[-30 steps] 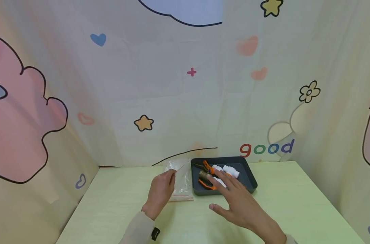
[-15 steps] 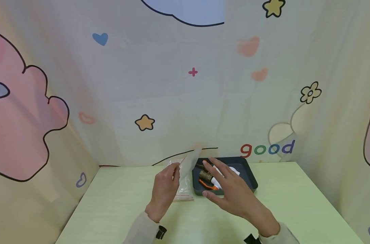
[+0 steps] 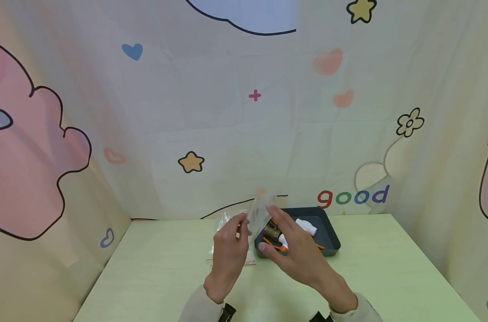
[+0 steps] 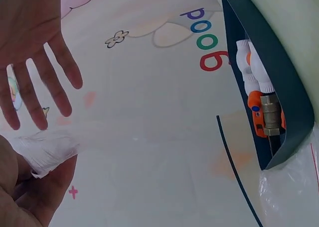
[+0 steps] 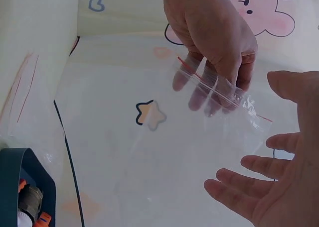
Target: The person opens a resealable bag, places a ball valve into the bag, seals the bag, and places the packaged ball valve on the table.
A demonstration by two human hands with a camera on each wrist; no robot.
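Note:
My left hand [image 3: 229,246] pinches a clear zip-lock bag [image 3: 260,212] near its zip edge, between thumb and fingers. A red line runs along that edge in the right wrist view, where the bag [image 5: 234,102] overlaps the left fingers. My right hand [image 3: 302,252] is held just right of the bag, fingers spread and fairly straight, nothing gripped. In the head view its fingertips overlap the bag's right side. The right wrist view shows a gap between the right fingers [image 5: 239,184] and the bag. Both hands are raised above the table.
Behind my right hand stands a dark tray [image 3: 334,243]. Inside lie a brass-coloured threaded fitting [image 4: 271,115], white rolled pieces [image 3: 306,226] and orange-handled tools [image 4: 258,120]. More clear zip bags [image 3: 250,258] lie left of the tray. A printed curtain hangs behind the table [image 3: 155,268].
My left hand has moved right with the bag, which now opens out flat toward the right hand. My right hand has shifted left, closer to the bag. Fingers of the right hand stay spread.

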